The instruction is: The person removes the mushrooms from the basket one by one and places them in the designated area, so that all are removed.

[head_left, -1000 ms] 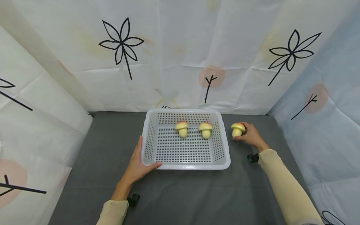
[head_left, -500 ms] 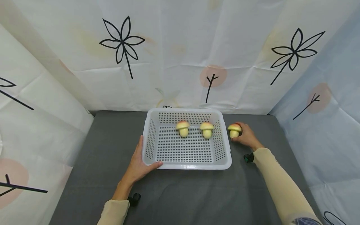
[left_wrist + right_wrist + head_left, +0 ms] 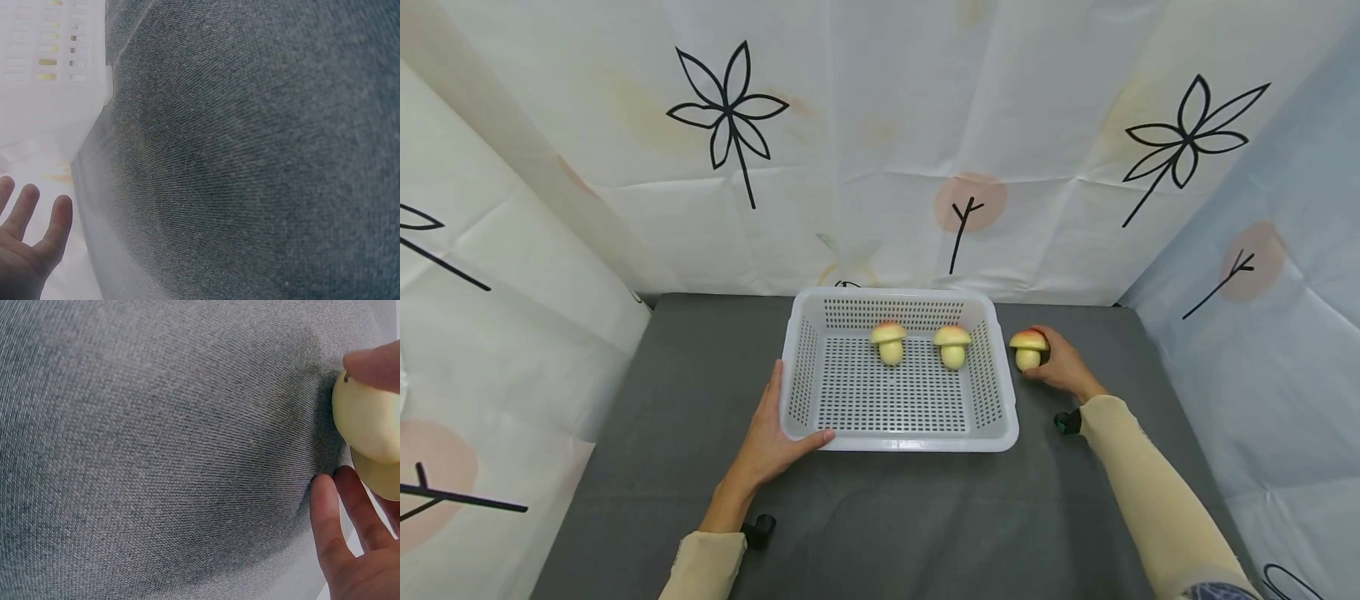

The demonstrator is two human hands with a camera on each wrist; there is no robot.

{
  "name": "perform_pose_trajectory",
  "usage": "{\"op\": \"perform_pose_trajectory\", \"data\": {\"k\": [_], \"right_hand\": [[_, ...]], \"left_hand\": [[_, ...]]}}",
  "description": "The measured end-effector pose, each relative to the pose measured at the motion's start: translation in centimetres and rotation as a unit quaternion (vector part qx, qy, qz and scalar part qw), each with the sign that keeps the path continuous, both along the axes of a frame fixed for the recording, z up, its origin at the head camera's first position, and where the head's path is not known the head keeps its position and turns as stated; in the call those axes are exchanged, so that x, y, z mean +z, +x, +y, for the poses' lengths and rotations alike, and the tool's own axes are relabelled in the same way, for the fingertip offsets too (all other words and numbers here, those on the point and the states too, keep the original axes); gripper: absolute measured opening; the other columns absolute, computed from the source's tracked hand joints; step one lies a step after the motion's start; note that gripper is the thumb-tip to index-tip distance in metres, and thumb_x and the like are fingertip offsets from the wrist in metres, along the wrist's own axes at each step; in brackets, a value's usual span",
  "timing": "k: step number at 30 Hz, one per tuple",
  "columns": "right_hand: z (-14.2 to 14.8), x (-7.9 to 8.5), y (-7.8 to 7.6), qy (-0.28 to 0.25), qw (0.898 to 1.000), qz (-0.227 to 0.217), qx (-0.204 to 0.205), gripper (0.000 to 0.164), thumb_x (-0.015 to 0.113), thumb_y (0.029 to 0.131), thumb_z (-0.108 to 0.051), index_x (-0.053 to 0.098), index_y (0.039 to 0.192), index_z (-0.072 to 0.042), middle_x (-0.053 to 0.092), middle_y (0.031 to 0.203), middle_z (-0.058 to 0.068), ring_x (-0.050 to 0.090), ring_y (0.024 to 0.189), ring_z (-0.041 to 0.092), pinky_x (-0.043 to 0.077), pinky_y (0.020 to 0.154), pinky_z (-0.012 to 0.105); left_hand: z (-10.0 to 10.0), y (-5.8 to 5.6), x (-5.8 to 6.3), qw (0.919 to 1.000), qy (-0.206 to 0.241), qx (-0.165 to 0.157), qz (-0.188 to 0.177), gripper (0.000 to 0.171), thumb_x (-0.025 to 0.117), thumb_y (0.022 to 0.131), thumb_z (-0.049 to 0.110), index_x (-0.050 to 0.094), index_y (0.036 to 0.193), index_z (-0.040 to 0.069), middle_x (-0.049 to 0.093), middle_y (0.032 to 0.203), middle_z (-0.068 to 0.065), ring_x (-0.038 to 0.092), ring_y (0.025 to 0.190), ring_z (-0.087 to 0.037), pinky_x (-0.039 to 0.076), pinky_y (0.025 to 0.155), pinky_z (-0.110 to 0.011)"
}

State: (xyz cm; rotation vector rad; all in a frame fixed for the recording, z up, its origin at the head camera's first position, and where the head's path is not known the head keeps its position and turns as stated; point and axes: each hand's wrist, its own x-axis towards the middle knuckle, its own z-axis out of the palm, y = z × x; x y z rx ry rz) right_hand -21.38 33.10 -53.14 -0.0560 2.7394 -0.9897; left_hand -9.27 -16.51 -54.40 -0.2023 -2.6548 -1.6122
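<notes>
While the right hand (image 3: 1063, 364) pinches one toy mushroom (image 3: 1028, 350), the left hand (image 3: 767, 442), fingers straight, touches one perforated basket (image 3: 898, 445); two more mushrooms (image 3: 891, 345) inside, between both hands' fingers

The far side is closed off by a pale, creased sheet (image 3: 865, 92), printed with black-outlined leaf sprigs (image 3: 727, 110) and a pink disc (image 3: 991, 204) crossed by a dark twig (image 3: 958, 234). The sides are enclosed by similar printed cloth: a whitish left hanging (image 3: 512, 358) and a bluish right hanging (image 3: 1292, 375). Below, a flat surface is covered by dark grey fabric (image 3: 880, 525), its weave plainly shown in both wrist views.
</notes>
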Motion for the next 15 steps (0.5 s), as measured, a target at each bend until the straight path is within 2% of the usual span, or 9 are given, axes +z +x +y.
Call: {"op": "perform_pose_trajectory", "data": {"k": [15], "right_hand": [[0.26, -0.08, -0.06, -0.01, 1.0, -0.015, 0.004, 0.095, 0.079, 0.078, -0.001, 0.025, 0.155, 0.007, 0.036, 0.147, 0.036, 0.041, 0.125, 0.05, 0.03, 0.104, 0.064]], "left_hand": [[0.0, -0.1, -0.24, 1.0, 0.003, -0.001, 0.002, 0.136, 0.095, 0.07, 0.038, -0.003, 0.164, 0.03, 0.015, 0.167, -0.009, 0.03, 0.144, -0.035, 0.029, 0.108, -0.063]]}}
